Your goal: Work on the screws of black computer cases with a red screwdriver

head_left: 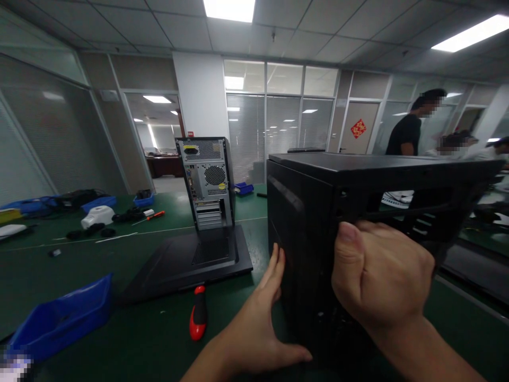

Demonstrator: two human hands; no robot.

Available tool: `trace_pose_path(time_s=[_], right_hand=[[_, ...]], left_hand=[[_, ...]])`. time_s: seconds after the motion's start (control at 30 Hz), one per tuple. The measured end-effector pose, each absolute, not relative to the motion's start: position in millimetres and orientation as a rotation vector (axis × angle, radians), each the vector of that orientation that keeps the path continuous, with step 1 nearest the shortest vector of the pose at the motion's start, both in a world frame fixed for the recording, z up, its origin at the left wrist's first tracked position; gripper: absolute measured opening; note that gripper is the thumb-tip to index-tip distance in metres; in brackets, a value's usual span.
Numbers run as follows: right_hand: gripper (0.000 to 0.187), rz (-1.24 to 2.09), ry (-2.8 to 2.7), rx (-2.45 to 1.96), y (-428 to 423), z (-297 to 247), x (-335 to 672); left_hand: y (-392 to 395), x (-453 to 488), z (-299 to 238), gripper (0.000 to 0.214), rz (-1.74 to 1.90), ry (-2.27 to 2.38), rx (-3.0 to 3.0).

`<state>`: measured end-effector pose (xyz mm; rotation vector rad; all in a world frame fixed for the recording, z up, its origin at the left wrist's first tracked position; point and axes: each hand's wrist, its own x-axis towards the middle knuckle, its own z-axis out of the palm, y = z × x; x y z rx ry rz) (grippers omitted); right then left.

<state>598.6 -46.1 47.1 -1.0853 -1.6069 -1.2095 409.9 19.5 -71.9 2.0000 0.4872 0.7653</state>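
Observation:
A black computer case [310, 212] stands upright on the green table right in front of me. My left hand [258, 323] lies flat and open against its left side panel, fingers stretched upward, thumb spread out. My right hand [377, 276] is curled into a fist at the case's rear face, fingers wrapped inward and thumb on top; what they grip is hidden. A red and black screwdriver [198, 314] lies on the table just left of my left hand.
A second computer case [209, 180] stands further back, rear towards me, with a black side panel [191, 260] lying flat before it. A blue bin [59, 318] sits at the near left. Tools and more bins lie far left. People stand at the right.

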Motion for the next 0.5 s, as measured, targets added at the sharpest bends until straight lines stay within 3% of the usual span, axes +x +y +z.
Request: trace_pose_path(time_s=[0.5], right_hand=[[0.04, -1.128, -1.636, -1.075, -46.6, 45.2, 597.6]], left_hand=[[9.5, 419.1, -91.5, 0.157, 0.703, 0.629, 2.208]])
